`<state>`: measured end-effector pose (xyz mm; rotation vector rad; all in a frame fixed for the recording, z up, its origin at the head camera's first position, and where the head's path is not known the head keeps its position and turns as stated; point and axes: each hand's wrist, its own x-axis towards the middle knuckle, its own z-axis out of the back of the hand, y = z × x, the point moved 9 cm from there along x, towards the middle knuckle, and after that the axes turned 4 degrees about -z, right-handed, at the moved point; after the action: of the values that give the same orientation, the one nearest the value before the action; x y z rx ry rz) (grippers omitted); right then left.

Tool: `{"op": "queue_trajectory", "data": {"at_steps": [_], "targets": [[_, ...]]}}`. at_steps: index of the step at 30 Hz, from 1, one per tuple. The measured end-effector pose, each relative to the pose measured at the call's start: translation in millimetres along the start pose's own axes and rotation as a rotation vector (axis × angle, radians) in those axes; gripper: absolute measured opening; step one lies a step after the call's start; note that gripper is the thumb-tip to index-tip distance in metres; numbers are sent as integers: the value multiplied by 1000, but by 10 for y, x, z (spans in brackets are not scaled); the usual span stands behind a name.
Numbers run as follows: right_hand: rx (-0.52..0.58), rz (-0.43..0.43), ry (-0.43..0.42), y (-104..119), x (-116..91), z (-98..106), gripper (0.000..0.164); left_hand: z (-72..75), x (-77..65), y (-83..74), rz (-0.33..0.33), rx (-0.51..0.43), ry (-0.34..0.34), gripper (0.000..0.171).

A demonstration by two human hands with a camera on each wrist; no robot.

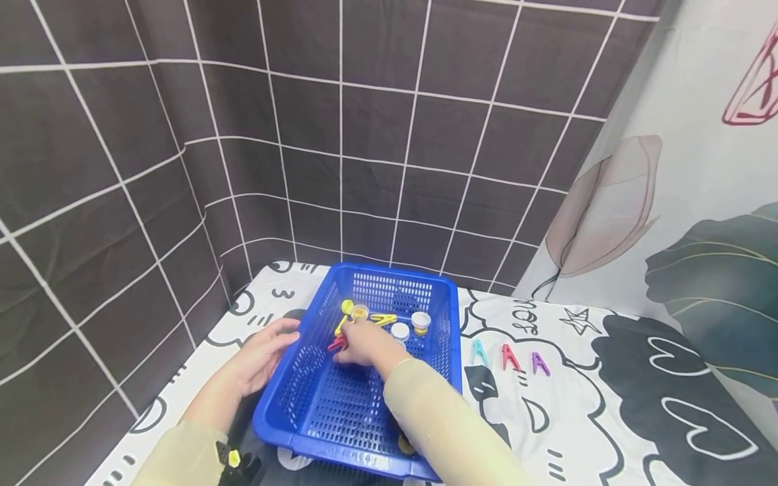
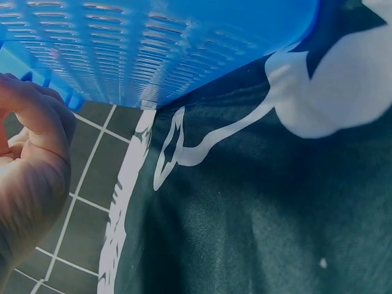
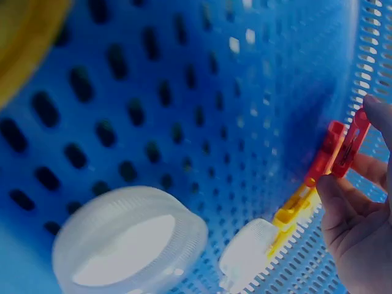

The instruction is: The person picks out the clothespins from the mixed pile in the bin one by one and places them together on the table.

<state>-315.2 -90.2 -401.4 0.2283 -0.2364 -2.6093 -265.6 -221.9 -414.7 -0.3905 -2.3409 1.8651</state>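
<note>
Inside the blue basket [image 1: 358, 398], my right hand [image 1: 362, 343] pinches a red clothespin [image 1: 337, 344] between thumb and fingers, low by the left wall. The right wrist view shows the red clothespin [image 3: 327, 153] at my fingertips, with a yellow clothespin [image 3: 294, 211] right beside it. More yellow clothespins [image 1: 384, 319] lie around the hand, along with small white-lidded jars [image 1: 421, 321]. My left hand [image 1: 265, 352] has its loosely bent fingers at the basket's left rim. In the left wrist view, that hand [image 2: 33, 135] shows beside the basket wall [image 2: 141, 55].
To the right of the basket, a teal clothespin [image 1: 479, 352], a red clothespin [image 1: 510, 358] and a purple clothespin [image 1: 539, 363] stand in a row on the patterned cloth [image 1: 583, 405]. A round container [image 1: 405, 444] sits at the basket's near end. Dark tiled-pattern curtain [image 1: 377, 135] rises behind.
</note>
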Motion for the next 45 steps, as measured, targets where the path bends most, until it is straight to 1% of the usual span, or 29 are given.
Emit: {"op": "queue_trajectory", "data": {"at_steps": [5, 10, 14, 16, 18, 23, 26, 33, 35, 39, 45], "targets": [[2, 12, -22, -7, -7, 133, 38, -11, 12, 3, 0, -4, 1, 34], [-2, 42, -66, -11, -11, 283, 34, -11, 18, 8, -3, -9, 3, 33], [37, 44, -70, -50, -8, 383, 28, 10, 16, 10, -8, 1, 1, 35], [73, 35, -68, -90, -17, 431, 29, 14, 15, 11, -7, 5, 2, 36], [99, 26, -71, -133, -35, 481, 33, 10, 19, 9, -5, 9, 3, 34], [96, 49, -103, -169, -76, 590, 39, 7, 11, 4, 2, 14, 4, 30], [115, 42, -114, -219, -98, 644, 43, -3, 2, 1, 6, 18, 9, 29], [133, 38, -157, -370, -158, 855, 38, -28, -11, -9, 2, 9, 34, 26], [163, 15, -168, -443, -181, 916, 39, -29, -4, -10, -2, 3, 41, 25], [263, -37, -172, -588, -233, 1004, 46, -17, 4, 5, -1, 6, 42, 25], [398, -24, -230, -721, -273, 1156, 48, -3, -2, 25, 8, 23, 38, 26]]}}
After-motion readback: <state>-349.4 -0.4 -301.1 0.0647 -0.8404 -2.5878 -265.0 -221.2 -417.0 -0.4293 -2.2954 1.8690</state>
